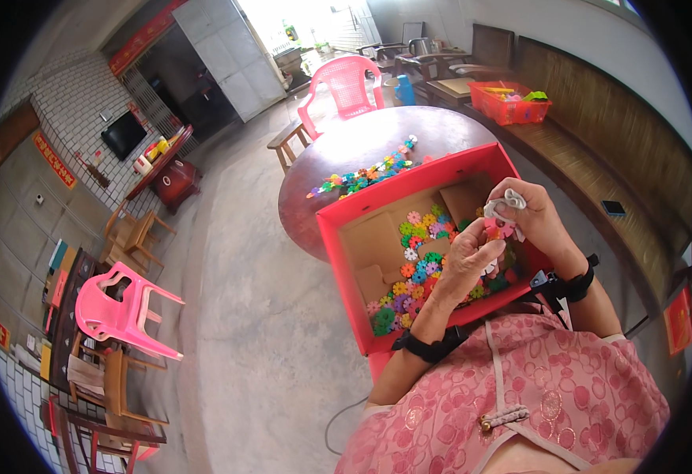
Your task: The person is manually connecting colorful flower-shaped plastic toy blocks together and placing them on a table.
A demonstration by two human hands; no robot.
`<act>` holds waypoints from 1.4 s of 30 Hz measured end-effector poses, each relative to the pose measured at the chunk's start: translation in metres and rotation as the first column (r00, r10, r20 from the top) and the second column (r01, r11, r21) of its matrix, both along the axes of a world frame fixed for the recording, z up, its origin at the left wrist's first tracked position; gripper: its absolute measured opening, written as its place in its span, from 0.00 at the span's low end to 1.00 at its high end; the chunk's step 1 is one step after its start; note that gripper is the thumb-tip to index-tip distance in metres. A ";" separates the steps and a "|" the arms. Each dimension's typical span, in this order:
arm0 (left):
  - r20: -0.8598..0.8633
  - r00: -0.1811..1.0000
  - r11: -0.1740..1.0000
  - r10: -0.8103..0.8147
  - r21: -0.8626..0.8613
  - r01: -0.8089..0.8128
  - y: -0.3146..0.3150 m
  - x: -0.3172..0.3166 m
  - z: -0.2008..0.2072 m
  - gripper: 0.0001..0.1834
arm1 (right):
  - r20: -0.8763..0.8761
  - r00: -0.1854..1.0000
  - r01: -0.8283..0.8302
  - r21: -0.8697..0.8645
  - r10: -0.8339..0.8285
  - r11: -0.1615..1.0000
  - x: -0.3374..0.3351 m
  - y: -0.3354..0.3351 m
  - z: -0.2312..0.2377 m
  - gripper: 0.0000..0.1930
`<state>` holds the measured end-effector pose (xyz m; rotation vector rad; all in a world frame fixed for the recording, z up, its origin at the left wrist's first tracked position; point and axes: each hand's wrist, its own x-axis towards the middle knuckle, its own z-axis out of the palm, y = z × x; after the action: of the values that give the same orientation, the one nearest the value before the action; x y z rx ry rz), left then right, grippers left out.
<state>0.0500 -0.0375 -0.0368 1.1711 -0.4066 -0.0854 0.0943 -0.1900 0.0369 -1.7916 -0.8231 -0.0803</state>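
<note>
A red cardboard box rests against my front, holding many colourful flower-shaped plastic discs. Over its right side my hands meet. My left hand pinches a pinkish-red flower-shaped disc between thumb and fingers. Closed around a crumpled white cloth, my right hand presses the cloth to the disc's edge. Both wrists wear black straps. My fingers partly cover the disc, and my left forearm hides some of the box's contents.
Behind the box stands a round table with linked chains of discs. A pink chair stands beyond it. On the right, a wooden bench carries a red basket and a phone. Another pink chair is at left.
</note>
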 end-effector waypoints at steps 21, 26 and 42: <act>0.145 0.976 0.985 -0.161 -0.031 0.167 0.019 -0.006 0.010 0.14 | -0.182 0.979 -0.021 0.380 0.097 0.925 -0.015 -0.018 0.015 0.04; 0.016 0.986 0.930 0.165 -0.335 -0.150 0.021 -0.001 0.011 0.17 | 0.119 0.977 0.062 0.637 -0.177 0.769 -0.028 -0.041 0.047 0.12; -0.216 0.970 0.877 0.109 -0.439 -0.196 0.020 0.013 -0.016 0.13 | 0.436 0.875 -0.173 -0.124 0.211 0.977 0.003 0.019 -0.006 0.20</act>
<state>0.0632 -0.0172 -0.0532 0.7141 -0.1525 0.0399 0.0974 -0.1707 0.0305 -1.7816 -1.3489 -0.3443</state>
